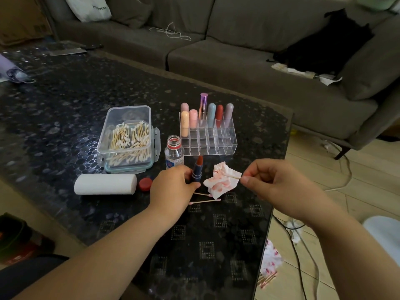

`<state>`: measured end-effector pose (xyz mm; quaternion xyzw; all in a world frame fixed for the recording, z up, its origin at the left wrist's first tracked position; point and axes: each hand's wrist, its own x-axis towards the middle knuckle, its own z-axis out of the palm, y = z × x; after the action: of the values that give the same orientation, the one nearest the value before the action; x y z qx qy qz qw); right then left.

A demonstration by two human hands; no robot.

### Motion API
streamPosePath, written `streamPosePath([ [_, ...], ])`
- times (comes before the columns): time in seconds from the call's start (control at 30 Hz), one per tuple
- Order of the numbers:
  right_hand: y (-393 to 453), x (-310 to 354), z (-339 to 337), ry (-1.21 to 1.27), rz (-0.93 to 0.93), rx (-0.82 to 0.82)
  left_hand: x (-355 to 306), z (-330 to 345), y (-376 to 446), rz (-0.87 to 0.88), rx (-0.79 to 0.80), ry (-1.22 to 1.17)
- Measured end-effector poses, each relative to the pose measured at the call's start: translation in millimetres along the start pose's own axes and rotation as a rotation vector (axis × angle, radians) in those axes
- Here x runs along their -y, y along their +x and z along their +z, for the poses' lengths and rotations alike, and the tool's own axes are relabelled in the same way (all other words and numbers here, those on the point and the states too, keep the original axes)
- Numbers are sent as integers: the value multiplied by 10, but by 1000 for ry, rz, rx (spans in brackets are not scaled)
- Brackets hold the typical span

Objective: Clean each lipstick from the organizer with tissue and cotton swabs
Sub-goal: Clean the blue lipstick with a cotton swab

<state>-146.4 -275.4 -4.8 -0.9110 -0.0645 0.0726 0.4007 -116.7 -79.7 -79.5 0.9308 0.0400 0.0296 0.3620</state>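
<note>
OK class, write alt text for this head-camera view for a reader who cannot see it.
A left hand holds an open red lipstick upright on a dark table while the right hand pinches a cotton swab over a stained tissue. Behind stand a clear organizer of lipsticks and a swab box.

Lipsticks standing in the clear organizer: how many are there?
7. Back row: pink, metallic purple, blue, red, lilac. In front, at the left: peach, pink.

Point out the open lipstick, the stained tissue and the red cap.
lipstick [196, 173]: head view, on the dark tube above the left hand's fingers.
tissue [220, 184]: head view, on the crumpled middle with pink stains.
red cap [145, 183]: head view, on its top face, beside the white roll.
</note>
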Motion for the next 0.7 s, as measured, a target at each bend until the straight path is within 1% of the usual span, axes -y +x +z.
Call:
streamPosePath([
  [0.43, 42, 74, 112, -20, -11, 40, -6, -31, -10, 39, -19, 174],
  [0.7, 38, 102, 106, 22, -35, 39, -2, -21, -11, 51, -32, 177],
])
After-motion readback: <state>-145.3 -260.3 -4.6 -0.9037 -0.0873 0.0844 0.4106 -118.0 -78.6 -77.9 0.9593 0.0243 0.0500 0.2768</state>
